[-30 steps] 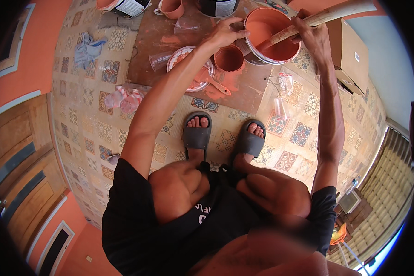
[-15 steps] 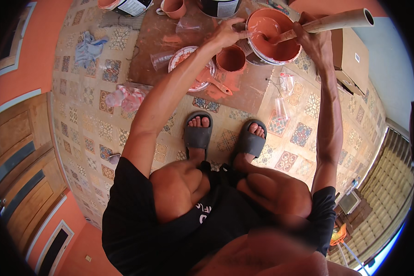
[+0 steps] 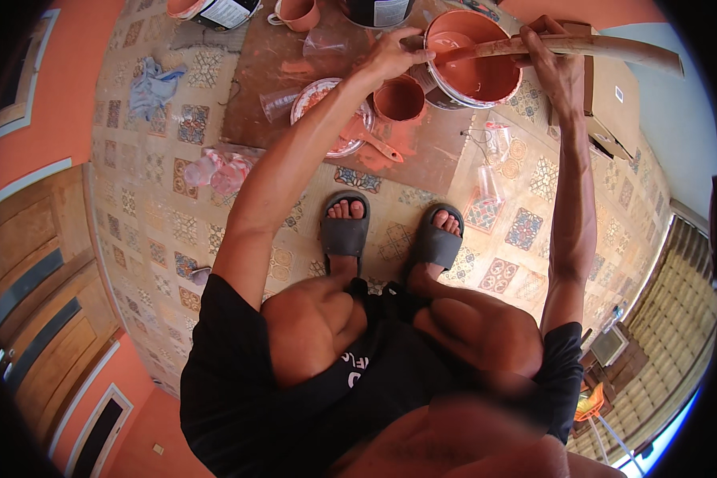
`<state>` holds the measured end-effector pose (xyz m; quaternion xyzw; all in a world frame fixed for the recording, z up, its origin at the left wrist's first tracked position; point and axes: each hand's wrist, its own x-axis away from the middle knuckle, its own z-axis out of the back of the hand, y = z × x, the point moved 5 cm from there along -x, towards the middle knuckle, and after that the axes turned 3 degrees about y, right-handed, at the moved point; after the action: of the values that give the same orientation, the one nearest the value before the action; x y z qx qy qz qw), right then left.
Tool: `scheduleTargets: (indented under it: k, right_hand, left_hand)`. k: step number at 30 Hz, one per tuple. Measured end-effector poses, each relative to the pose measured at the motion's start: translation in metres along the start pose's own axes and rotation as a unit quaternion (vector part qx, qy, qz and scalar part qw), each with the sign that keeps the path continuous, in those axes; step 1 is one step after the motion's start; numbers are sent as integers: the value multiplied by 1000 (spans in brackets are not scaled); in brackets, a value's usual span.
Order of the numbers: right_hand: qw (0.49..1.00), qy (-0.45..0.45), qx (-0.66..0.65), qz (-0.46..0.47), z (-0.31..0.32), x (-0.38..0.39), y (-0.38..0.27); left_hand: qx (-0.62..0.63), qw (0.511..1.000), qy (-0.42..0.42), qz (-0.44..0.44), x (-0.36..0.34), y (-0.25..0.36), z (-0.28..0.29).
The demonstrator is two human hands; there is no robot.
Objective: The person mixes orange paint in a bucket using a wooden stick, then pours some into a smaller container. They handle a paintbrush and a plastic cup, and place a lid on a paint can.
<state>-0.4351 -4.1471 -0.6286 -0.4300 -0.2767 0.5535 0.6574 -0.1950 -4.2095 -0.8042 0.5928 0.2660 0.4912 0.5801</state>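
Note:
At the upper right stands a paint bucket (image 3: 464,94) with orange-red paint inside. My left hand (image 3: 394,56) is closed on its left rim, the thumb at the edge. Closed around a long pale pipe (image 3: 629,51) is my right hand (image 3: 556,62), above the bucket's right side. The pipe lies nearly level across the bucket's mouth, its paint-coated end close to my left thumb. Left of the bucket sits an orange cup (image 3: 400,101) with paint in it. Beside that, a paintbrush (image 3: 381,146) rests on a paint-smeared white lid (image 3: 303,103).
A brown board (image 3: 247,123) lies under these things on the tiled floor. Clear plastic cups (image 3: 490,185) lie nearby. A cardboard box (image 3: 613,103) stands right of the bucket. Farther back are an orange mug (image 3: 299,14) and dark buckets (image 3: 378,13). A cloth (image 3: 154,84) lies left.
The pipe's lower end has come up out of the paint and swung left to the bucket's left rim. Its far end has dropped to the right. My left hand stays at the rim.

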Motion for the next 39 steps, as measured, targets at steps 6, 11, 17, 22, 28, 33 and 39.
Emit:
scheduleTargets:
  k: [6, 11, 17, 22, 28, 33, 39]
  right_hand:
    - [987, -63, 134, 64, -7, 3, -6]
    - [969, 3, -248, 15, -20, -16, 8]
    - [980, 6, -199, 0, -45, -14, 15]
    - [935, 93, -338, 45, -48, -4, -2]
    - [988, 143, -53, -11, -40, -9, -7]
    - [927, 173, -329, 56, -41, -8, -10]
    - [987, 105, -124, -21, -56, -12, -9]
  left_hand:
    - [-34, 999, 13, -5, 0, 2, 1]
    - [-9, 1000, 11, -11, 6, 9, 0]
    - [-14, 999, 18, -24, 6, 11, 0]
    - [7, 1000, 9, -27, 6, 12, -1]
    - [-28, 999, 10, -11, 12, 19, 0]
    - [28, 1000, -6, 12, 14, 22, -1]
    - [-15, 1000, 8, 0, 17, 25, 0]
